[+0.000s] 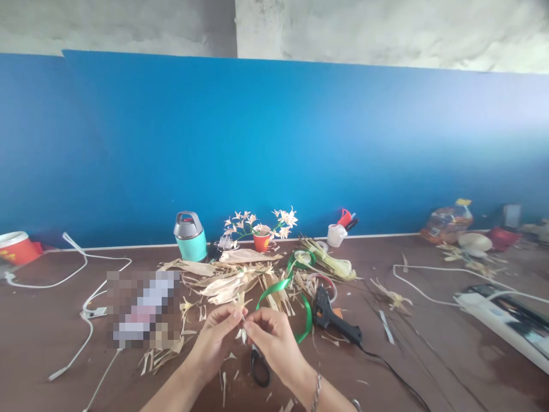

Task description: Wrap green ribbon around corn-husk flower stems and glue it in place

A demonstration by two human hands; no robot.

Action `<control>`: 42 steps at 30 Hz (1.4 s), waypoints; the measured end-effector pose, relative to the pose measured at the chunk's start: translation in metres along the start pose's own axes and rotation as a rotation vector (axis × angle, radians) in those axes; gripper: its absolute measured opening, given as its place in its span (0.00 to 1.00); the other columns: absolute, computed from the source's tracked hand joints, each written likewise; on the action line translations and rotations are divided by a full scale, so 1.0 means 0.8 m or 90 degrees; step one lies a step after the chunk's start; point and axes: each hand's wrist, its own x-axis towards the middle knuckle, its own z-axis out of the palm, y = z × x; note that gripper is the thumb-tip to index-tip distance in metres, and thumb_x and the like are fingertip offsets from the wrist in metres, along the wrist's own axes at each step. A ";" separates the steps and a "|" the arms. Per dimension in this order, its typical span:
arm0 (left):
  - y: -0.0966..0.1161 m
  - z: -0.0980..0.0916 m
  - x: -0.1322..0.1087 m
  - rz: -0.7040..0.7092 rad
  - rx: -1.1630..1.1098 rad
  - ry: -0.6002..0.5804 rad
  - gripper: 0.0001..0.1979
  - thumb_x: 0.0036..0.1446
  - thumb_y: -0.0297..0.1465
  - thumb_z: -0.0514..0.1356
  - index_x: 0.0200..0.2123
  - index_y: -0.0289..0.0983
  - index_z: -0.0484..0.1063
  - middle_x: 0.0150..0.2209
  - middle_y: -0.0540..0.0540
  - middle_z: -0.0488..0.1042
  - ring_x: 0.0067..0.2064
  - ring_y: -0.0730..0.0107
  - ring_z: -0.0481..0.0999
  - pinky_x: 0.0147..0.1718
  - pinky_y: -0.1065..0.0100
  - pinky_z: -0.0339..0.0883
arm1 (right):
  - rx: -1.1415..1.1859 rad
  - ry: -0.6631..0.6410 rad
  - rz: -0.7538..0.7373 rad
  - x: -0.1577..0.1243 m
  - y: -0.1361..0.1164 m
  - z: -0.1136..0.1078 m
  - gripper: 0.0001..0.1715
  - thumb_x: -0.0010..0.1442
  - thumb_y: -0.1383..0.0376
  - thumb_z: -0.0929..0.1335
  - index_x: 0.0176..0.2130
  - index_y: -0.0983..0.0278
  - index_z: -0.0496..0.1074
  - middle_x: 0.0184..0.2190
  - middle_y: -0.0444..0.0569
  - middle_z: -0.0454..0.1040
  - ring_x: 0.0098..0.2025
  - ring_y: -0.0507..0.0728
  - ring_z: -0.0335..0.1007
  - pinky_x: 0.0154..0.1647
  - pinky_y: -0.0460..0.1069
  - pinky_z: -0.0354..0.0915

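My left hand (218, 337) and my right hand (274, 339) meet low in the middle, both with fingers pinched. Between the fingertips is a small pale corn husk flower (241, 301), petals pointing up; a whitish husk piece (242, 335) shows just below. Which fingers grip which part is partly hidden. Scissors (259, 369) lie under my right hand, black handle showing. Beyond the hands is a pile of dry corn husks (231, 284). A curled green ribbon (274, 288) and a black glue gun (332, 320) lie to the right.
A red cup with husk flowers (261, 240), a turquoise jar (191, 246) and a white cup of tools (337, 234) stand along the blue partition (257, 143). A power strip (501, 326) lies at right, white cables (86, 309) at left. Husk scraps are scattered about.
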 end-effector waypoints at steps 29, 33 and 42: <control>-0.005 0.008 -0.003 0.038 0.041 0.076 0.06 0.41 0.30 0.69 0.25 0.35 0.79 0.26 0.48 0.77 0.29 0.71 0.72 0.34 0.70 0.64 | -0.044 0.077 -0.012 0.007 0.014 -0.002 0.21 0.49 0.51 0.69 0.22 0.65 0.67 0.16 0.42 0.65 0.19 0.49 0.55 0.20 0.45 0.51; -0.002 0.011 -0.003 0.050 0.033 0.100 0.05 0.40 0.30 0.69 0.22 0.35 0.77 0.27 0.49 0.76 0.30 0.73 0.71 0.33 0.72 0.63 | -0.079 0.057 -0.025 0.004 0.010 -0.003 0.18 0.51 0.53 0.68 0.23 0.65 0.68 0.17 0.42 0.65 0.20 0.50 0.56 0.20 0.45 0.53; 0.002 0.017 -0.007 0.032 0.037 0.092 0.08 0.41 0.33 0.69 0.20 0.35 0.75 0.23 0.50 0.72 0.26 0.74 0.68 0.28 0.72 0.59 | -0.147 0.058 -0.079 0.000 -0.002 0.000 0.10 0.52 0.62 0.66 0.25 0.66 0.72 0.20 0.45 0.69 0.23 0.51 0.60 0.24 0.45 0.56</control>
